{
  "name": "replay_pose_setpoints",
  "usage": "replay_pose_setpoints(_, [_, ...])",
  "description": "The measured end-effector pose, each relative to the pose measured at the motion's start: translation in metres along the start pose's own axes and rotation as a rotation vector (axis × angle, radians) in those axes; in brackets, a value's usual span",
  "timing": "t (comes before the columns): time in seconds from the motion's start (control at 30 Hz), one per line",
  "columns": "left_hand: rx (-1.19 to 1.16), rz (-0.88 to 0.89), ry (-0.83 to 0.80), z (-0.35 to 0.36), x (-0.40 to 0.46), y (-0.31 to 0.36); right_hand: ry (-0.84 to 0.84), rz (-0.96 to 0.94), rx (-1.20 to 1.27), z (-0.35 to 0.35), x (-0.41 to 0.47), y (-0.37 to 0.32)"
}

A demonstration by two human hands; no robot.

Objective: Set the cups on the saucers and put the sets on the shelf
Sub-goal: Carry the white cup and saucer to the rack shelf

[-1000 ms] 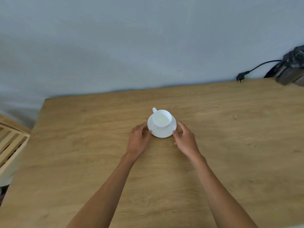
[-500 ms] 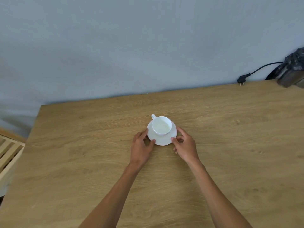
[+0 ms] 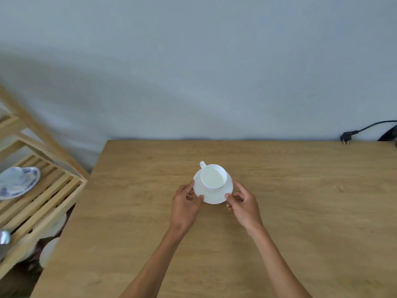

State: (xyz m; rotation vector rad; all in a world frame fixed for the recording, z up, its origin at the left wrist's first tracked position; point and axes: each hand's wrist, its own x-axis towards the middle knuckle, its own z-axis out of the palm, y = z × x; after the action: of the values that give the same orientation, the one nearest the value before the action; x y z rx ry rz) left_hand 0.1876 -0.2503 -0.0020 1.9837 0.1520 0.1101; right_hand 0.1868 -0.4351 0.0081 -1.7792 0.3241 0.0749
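White cup and saucer set being gripped at mid-table by both hands.

The slatted wooden shelf at 9 o'clock is running off the frame edge; pale round dishes beneath its slats are showing only in part. A blue-patterned cup and saucer is sitting on it, blurred. The glossy white cup, handle pointing to 11 o'clock, is sitting on the round white saucer on the wood-grain table. The left hand and right hand are pinching the saucer rim, fingers partly curled. A black plug is lying at 2 o'clock.

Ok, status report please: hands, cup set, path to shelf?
Left hand and right hand gripping white saucer. Cup seated on it. Shelf left, nothing between.
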Motion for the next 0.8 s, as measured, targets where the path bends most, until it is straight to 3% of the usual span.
replay_pose_setpoints(0.37, [-0.032, -0.023, 0.253, -0.152, -0.022, -0.033, -0.244, -0.111, 0.034, 0.133, -0.035, -0.063])
replay_pose_setpoints(0.8, [0.034, -0.166, 0.457, -0.318, -0.039, -0.116, -0.531, -0.242, -0.125, 0.328, -0.058, -0.089])
